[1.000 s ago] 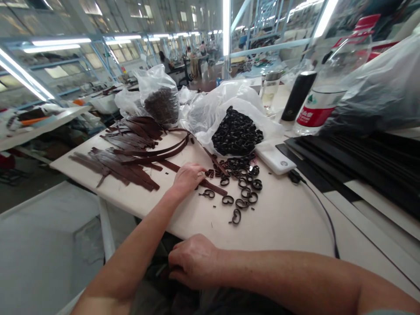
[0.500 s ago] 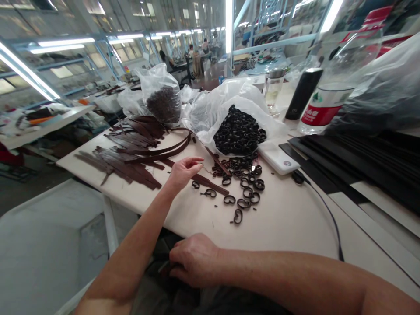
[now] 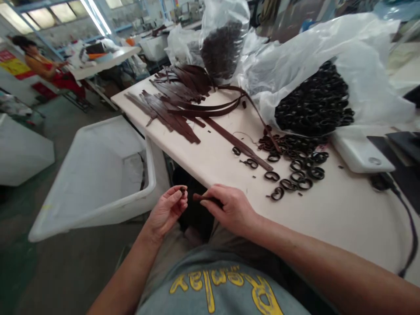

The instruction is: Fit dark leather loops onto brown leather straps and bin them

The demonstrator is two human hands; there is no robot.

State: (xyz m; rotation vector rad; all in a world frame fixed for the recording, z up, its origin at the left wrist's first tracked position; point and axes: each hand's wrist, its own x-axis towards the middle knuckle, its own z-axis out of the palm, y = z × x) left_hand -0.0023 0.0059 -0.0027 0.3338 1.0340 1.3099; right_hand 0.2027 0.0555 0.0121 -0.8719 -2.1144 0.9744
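In front of my lap, off the table's near edge, both hands are close together. My left hand (image 3: 168,209) pinches a small dark piece (image 3: 183,190), perhaps a leather loop, between thumb and fingertips. Facing it, my right hand (image 3: 231,204) is closed around a brown strap (image 3: 198,197), whose tip pokes out toward the left hand. The rest of that strap is hidden by the fingers. On the table nearby lie loose dark loops (image 3: 271,176) and a long brown strap (image 3: 236,142).
Brown straps (image 3: 173,116) lie in piles on the white table (image 3: 210,168). A plastic bag (image 3: 367,83) spills black loops (image 3: 315,103); a white power bank (image 3: 362,151) with a cable sits beside it. A white bin (image 3: 98,175) stands left. A person (image 3: 49,68) sits farther off.
The view has swung down and left. My left hand has come back from the table to my lap and now pinches a small dark piece. My right hand now shows a strap tip.
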